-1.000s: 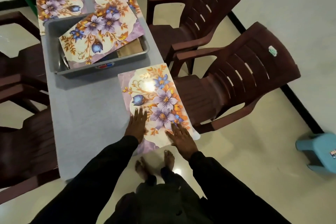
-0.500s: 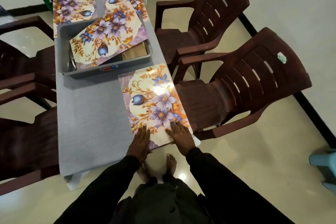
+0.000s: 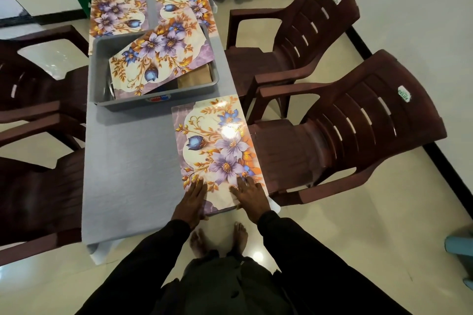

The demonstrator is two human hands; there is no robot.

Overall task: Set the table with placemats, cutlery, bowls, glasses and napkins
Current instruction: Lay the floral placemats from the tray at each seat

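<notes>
Head view. A: Where do we find the placemat [image 3: 217,146]?

B: We see it lying flat on the grey surface [image 3: 128,161], at the near right corner. Its long right edge runs along the surface's edge, just beside a brown chair [image 3: 358,120].

A: And our hands?

B: Our left hand [image 3: 192,199] rests on the mat's near left corner, fingers straight, partly on the surface too. Our right hand [image 3: 252,198] presses flat on the near right corner. Neither grip closes on anything: both are open, palms down.

A: What else do we make out?

B: A grey tub [image 3: 99,64] stands mid-surface, just beyond the mat. A tilted placemat [image 3: 158,59] lies across it, resting on its rim. The far left placemat [image 3: 116,15] and the far right placemat [image 3: 184,5] lie flat side by side behind the tub. What sits under the tilted one, we cannot tell.
</notes>
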